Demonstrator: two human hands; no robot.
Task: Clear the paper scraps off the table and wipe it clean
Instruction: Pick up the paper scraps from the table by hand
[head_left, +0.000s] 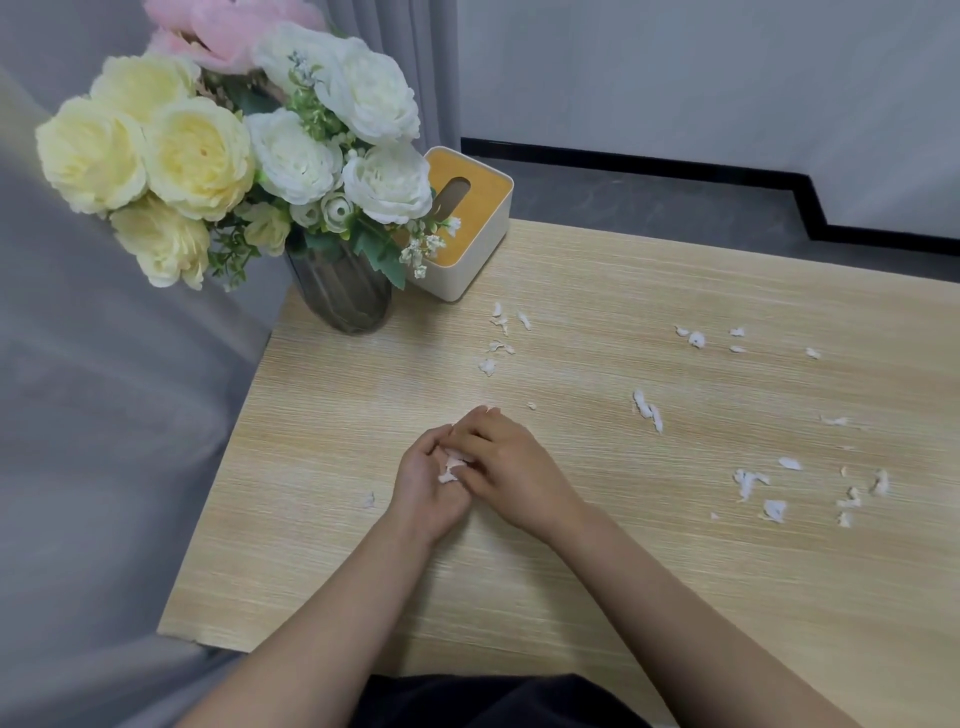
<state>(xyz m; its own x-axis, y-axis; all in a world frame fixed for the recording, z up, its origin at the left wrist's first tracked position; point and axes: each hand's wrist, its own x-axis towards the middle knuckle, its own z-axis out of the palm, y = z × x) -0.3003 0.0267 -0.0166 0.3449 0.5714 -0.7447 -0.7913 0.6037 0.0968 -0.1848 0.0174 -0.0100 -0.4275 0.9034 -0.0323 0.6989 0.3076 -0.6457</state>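
Fingers of the left hand (427, 480) cup a small wad of collected paper scraps (453, 466), while the right hand (506, 460) presses its fingers onto that wad from the 3 o'clock side. Loose scraps (496, 338) lie at 12 o'clock near the tissue box (467, 223); more scraps (647, 410) trail toward 3 o'clock across the table (571, 571), nearer the right hand.

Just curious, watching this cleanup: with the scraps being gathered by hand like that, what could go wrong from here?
1. The left hand cups gathered scraps loosely; some could spill back onto the table.
2. Reaching for the far scraps could bump the vase of flowers.
3. Tiny bits on the right lie scattered and pale against the wood, so some might be missed.
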